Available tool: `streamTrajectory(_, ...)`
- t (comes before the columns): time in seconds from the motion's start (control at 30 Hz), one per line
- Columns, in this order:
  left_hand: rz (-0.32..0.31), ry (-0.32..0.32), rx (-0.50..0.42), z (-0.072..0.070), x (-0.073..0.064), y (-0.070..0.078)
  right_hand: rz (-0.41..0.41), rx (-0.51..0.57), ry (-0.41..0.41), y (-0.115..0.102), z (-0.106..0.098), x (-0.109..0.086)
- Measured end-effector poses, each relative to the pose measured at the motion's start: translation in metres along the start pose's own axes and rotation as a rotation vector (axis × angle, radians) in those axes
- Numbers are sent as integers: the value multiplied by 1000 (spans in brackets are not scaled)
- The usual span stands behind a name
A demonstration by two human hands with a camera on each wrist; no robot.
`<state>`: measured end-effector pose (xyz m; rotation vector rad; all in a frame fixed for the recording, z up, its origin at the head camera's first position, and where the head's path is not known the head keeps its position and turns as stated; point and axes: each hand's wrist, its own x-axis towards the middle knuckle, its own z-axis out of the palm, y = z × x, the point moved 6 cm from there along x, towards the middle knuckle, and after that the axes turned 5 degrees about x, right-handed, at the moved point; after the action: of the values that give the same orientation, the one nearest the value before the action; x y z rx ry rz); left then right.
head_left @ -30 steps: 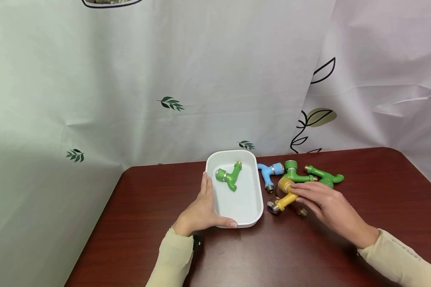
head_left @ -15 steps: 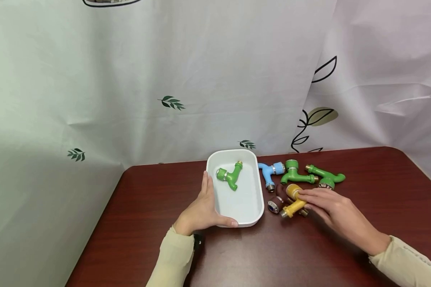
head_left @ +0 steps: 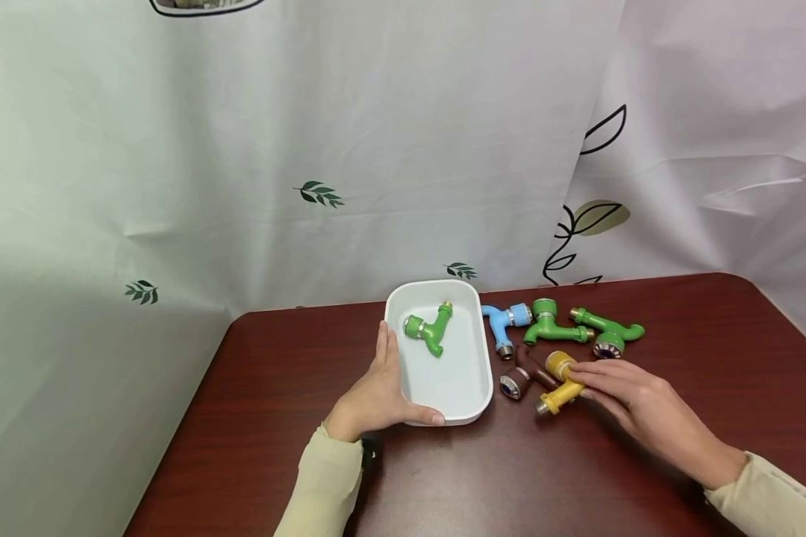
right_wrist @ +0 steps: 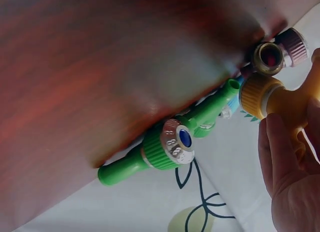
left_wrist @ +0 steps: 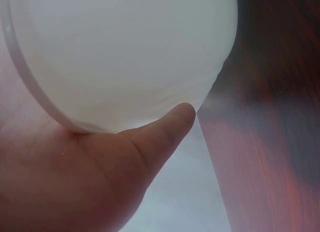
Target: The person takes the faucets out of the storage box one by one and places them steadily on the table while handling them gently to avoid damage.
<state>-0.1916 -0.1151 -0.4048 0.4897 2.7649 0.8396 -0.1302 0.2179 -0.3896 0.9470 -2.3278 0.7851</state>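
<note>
My left hand lies against the left side and near corner of a white tray, fingers straight along the wall. Its thumb presses the tray's near wall in the left wrist view. Inside the tray lies a green tap. My right hand pinches a yellow tap between thumb and fingers, its threaded end pointing towards the lower left. A brown tap lies just left of the yellow one, which partly hides it. In the right wrist view the yellow tap appears in the fingers.
Right of the tray lie a blue tap, a green tap and another green tap towards the right. The dark red table ends at a white printed curtain behind.
My right hand has moved right and nearer with the yellow tap, away from the tray. More of the brown tap now shows. My left hand and the tray stay put.
</note>
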Motion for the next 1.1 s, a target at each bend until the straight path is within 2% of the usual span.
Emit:
streamTrajectory(0.33,-6,-5,-1,1,-1,-1,24,18,-11,9,-6,-12)
streamTrajectory(0.67,0,-2,-1,0,-1,-1,-15,37,-41,11,-8,-21)
streamTrajectory(0.9,11,-5,-7,0,-1,0,4,27,-55,15,-9,-25)
streamTrajectory(1.1,6,-2,-5,0,0,0,-37,25,-61,15,-9,-25)
